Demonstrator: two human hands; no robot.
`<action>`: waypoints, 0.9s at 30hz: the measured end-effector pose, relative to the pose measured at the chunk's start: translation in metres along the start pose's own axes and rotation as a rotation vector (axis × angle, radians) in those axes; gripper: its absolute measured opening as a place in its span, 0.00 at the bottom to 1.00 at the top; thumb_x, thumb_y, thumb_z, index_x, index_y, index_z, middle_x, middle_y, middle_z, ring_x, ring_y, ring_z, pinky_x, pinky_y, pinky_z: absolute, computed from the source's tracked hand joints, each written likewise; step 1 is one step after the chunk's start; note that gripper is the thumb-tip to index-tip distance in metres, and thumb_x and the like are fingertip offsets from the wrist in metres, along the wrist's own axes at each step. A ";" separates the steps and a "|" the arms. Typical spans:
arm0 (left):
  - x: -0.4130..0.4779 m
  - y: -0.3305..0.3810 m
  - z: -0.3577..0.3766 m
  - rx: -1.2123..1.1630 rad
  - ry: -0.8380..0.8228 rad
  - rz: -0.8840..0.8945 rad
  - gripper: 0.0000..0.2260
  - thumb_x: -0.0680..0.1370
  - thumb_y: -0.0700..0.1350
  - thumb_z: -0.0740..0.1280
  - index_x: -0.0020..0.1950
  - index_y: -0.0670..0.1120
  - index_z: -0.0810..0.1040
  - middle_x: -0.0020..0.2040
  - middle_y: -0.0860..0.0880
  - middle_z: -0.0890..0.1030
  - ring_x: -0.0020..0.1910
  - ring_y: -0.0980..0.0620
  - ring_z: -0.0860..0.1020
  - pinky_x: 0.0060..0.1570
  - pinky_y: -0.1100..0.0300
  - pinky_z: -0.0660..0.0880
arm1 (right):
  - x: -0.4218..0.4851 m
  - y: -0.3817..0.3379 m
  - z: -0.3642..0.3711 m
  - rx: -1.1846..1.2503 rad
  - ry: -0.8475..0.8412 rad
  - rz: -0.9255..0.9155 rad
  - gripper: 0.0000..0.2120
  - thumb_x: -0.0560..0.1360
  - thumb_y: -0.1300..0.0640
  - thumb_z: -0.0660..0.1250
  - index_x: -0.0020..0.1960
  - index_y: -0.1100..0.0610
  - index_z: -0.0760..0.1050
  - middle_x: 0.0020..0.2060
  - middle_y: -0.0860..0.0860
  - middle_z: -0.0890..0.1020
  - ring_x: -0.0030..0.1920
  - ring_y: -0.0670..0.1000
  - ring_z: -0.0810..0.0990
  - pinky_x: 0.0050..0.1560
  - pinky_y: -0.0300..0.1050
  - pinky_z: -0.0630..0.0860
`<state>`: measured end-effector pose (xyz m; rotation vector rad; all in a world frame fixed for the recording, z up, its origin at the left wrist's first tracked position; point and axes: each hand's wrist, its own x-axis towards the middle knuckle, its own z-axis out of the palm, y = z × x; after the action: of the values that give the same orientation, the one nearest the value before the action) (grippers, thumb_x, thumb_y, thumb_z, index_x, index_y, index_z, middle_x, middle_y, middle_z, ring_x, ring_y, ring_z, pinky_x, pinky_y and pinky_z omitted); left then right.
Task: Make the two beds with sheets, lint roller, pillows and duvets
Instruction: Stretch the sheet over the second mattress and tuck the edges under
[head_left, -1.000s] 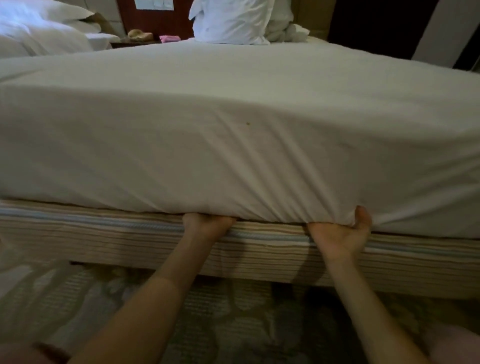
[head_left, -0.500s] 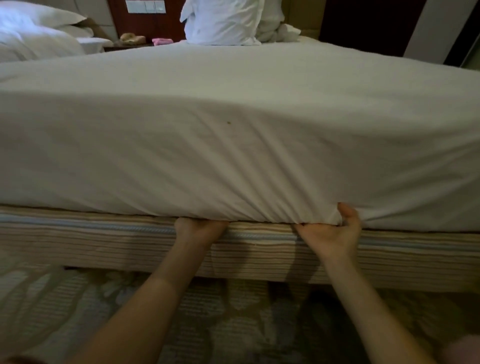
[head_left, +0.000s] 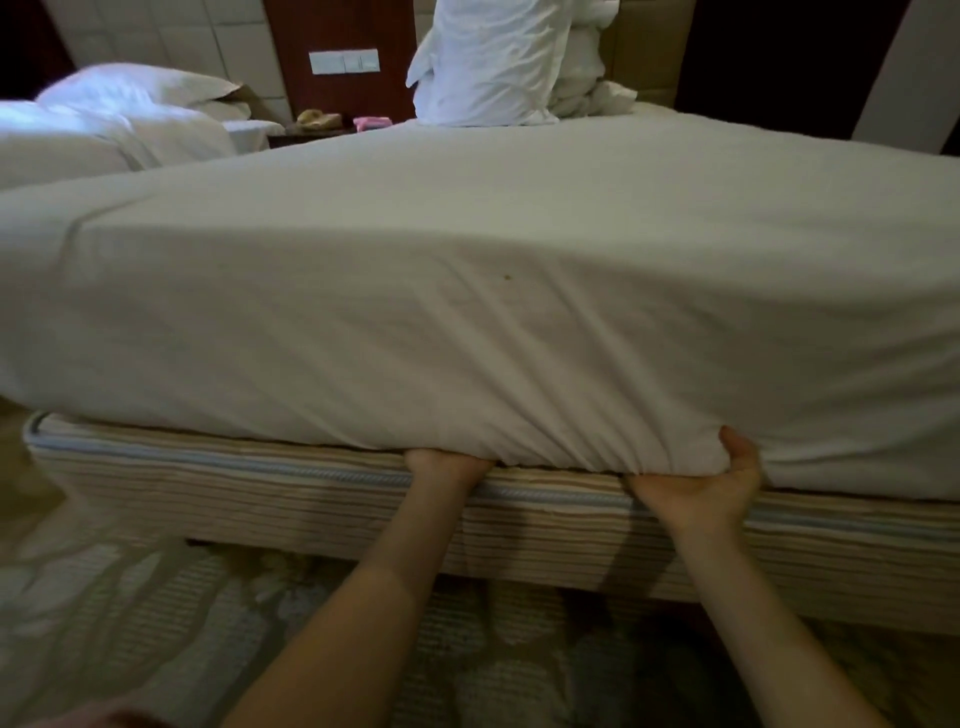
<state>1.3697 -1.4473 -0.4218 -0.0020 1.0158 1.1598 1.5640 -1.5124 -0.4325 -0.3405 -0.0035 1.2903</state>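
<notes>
"Head view, nearest first. What lay at the bottom of the frame?"

"Patterned carpet (head_left: 156, 623), with two bare forearms reaching forward over it to the foot of the bed."

"State of the left hand (head_left: 447, 465)?"

"Its back was up and its fingers were out of sight in the gap between the sheet (head_left: 467, 322) and the striped base (head_left: 260, 493). Whether it was grasping anything could not be told."

"And the right hand (head_left: 711, 483)?"

"Palm up, just to the right of the other. It cupped a gathered bunch of the sheet at the lower edge, thumb hooked up against the cloth, fingers tucked beneath. It was grasping the sheet."

"Where was the sheet itself?"

"Spread white over the whole bed and down its near side. Creases ran diagonally down toward the right hand. A small brown spot (head_left: 506, 279) was noted on the near side, above the hands."

"Farther back?"

"White pillows (head_left: 488, 62) stood piled upright at the far end. A nightstand (head_left: 311, 135) to their left carried a pink item (head_left: 371, 122) and a tan item (head_left: 317, 119), too small to identify. A switch plate (head_left: 343, 62) was on the wall above. At far left, a second bed (head_left: 104, 140) held a pillow (head_left: 135, 85) and rumpled white bedding."
</notes>
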 end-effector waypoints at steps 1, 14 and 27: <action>-0.006 0.001 -0.004 -0.046 -0.087 -0.051 0.28 0.78 0.53 0.62 0.74 0.39 0.63 0.72 0.38 0.66 0.69 0.39 0.66 0.60 0.60 0.66 | -0.004 -0.001 0.004 -0.036 0.035 0.021 0.39 0.52 0.54 0.72 0.64 0.54 0.75 0.58 0.57 0.81 0.60 0.61 0.77 0.63 0.61 0.70; -0.124 0.086 0.000 0.761 -0.044 0.508 0.09 0.78 0.38 0.58 0.41 0.42 0.75 0.38 0.48 0.79 0.31 0.53 0.78 0.30 0.64 0.67 | -0.058 0.040 0.156 -1.177 -0.283 0.571 0.06 0.73 0.60 0.63 0.43 0.60 0.78 0.37 0.54 0.85 0.31 0.48 0.82 0.33 0.40 0.77; -0.049 0.198 0.102 2.178 0.147 1.219 0.20 0.83 0.52 0.46 0.73 0.51 0.62 0.75 0.47 0.61 0.72 0.44 0.61 0.70 0.45 0.56 | 0.080 0.056 0.248 -2.418 -0.561 -0.686 0.15 0.79 0.47 0.56 0.57 0.56 0.73 0.56 0.54 0.77 0.53 0.55 0.74 0.51 0.47 0.69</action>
<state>1.2861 -1.3460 -0.2352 2.5039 1.9954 0.3789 1.4867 -1.3628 -0.2254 -1.7248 -2.0488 -0.0063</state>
